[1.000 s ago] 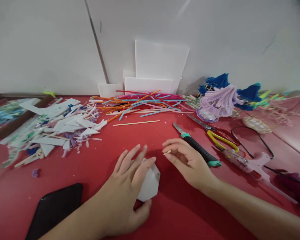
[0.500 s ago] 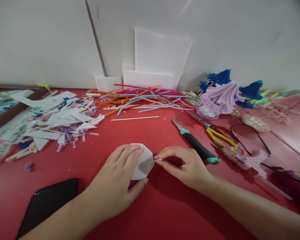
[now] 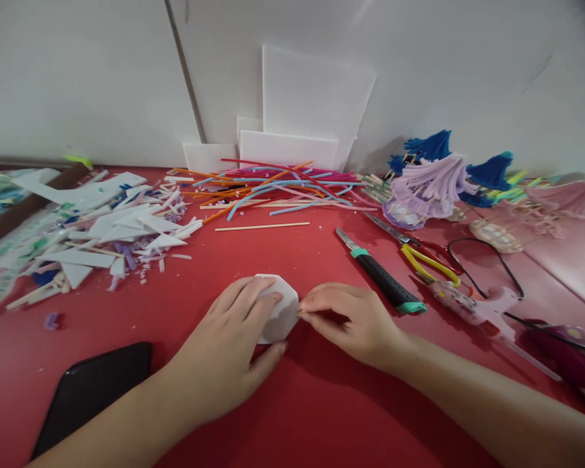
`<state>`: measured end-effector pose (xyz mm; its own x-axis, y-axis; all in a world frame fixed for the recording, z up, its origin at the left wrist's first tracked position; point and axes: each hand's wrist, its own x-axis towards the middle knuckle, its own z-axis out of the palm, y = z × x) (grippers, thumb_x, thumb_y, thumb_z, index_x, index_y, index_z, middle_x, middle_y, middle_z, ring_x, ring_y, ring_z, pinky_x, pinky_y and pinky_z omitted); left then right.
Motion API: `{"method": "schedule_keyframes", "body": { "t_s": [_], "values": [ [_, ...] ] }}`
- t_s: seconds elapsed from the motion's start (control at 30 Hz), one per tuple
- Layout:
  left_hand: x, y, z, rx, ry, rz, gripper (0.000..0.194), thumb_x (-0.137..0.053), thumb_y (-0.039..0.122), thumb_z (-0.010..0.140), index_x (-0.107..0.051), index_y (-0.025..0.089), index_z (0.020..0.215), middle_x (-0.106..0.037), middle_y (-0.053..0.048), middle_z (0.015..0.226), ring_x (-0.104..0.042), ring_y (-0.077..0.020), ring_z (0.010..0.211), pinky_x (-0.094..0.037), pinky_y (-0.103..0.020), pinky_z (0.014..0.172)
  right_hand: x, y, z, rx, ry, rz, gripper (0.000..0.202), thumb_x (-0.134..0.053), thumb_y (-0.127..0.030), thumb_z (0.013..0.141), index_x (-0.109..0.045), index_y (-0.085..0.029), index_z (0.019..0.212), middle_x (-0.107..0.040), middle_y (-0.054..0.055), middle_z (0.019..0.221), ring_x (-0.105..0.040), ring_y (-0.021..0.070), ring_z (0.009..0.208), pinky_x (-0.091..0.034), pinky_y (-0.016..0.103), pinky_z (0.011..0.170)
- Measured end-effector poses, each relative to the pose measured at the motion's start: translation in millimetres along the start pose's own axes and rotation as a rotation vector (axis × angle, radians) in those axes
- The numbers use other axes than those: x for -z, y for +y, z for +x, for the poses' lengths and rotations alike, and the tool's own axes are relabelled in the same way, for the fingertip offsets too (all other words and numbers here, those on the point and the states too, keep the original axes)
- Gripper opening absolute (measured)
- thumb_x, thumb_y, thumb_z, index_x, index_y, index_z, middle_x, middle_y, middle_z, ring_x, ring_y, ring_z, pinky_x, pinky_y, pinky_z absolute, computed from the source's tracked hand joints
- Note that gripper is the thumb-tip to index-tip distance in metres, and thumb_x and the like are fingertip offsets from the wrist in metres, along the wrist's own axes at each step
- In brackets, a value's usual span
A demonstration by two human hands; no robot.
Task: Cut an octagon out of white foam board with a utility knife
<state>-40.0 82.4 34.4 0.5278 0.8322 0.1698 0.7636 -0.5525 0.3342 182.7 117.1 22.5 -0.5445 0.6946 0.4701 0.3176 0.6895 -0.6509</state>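
Note:
A white many-sided piece of foam board (image 3: 283,311) lies on the red table in front of me. My left hand (image 3: 241,328) covers its left part, fingers over the top and thumb along the near edge, gripping it. At the board's right corner, my right hand (image 3: 351,318) pinches a short wooden stick (image 3: 300,312) between thumb and fingertips. Only the stick's tip shows, touching or very near the board's edge; whether it has gone into the foam I cannot tell. A longer thin wooden stick (image 3: 262,227) lies flat beyond both hands.
To the right lie a utility knife (image 3: 383,279), yellow-handled pliers (image 3: 429,265) and a pink glue gun (image 3: 487,312). White foam scraps (image 3: 127,227) pile up at left, above a black phone (image 3: 97,390). Pipe cleaners (image 3: 283,185) and purple fringed models (image 3: 429,188) stand behind.
My right fingertips have moved slightly left, closer to the board, and less of the short stick shows. The left hand keeps its grip. The whole view has shifted a little.

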Motion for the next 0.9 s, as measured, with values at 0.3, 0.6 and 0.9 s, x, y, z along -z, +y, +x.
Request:
{"method": "schedule_keyframes", "body": {
  "t_s": [0.3,0.6,0.9],
  "values": [
    [2.4,3.1,-0.5,-0.022,-0.007,0.12,0.048,-0.053,0.025,0.082,-0.051,0.023,0.13,-0.054,-0.01,0.137,-0.048,-0.0319,0.126,-0.034,-0.06,0.107,-0.4,-1.6,-0.7,0.018,-0.083,-0.029,0.013,-0.051,-0.011,0.092,-0.06,-0.018,0.096,-0.07,0.007,0.089,-0.065,0.0164,0.08,-0.053,0.027,0.074],
    [-2.2,3.2,0.1,-0.018,0.028,0.111,0.048,-0.052,0.021,0.08,-0.052,0.017,0.128,-0.052,-0.013,0.138,-0.041,-0.0334,0.133,-0.039,-0.056,0.106,-1.2,1.6,5.8,0.089,-0.12,-0.002,0.018,-0.046,-0.005,0.092,-0.059,-0.018,0.095,-0.068,0.008,0.091,-0.063,0.0171,0.083,-0.053,0.028,0.075],
    [-2.5,2.6,0.1,0.005,-0.013,0.088,0.048,-0.053,0.023,0.081,-0.052,0.018,0.129,-0.051,-0.013,0.137,-0.038,-0.0343,0.134,-0.038,-0.057,0.107,-3.3,1.9,5.4,0.094,-0.061,-0.035,0.01,-0.055,-0.011,0.092,-0.063,-0.018,0.094,-0.071,0.007,0.088,-0.067,0.0171,0.08,-0.054,0.026,0.073]
  ]
}}
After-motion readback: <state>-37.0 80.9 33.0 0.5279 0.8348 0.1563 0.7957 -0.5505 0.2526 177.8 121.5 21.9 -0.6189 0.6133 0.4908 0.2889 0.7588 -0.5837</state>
